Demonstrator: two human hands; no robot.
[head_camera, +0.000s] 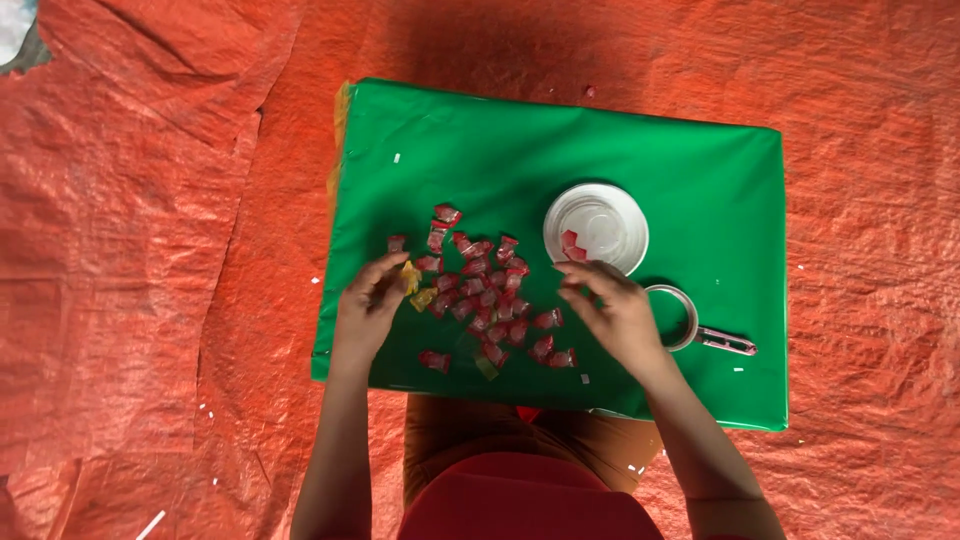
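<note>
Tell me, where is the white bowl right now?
In the head view, the white bowl sits on the green board, right of the pile of red wrapped candies and just above the right hand.

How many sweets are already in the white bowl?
2 red wrapped sweets lie side by side at the lower left of the white bowl. The right hand covers the bowl's near rim, so more may be hidden.
</note>
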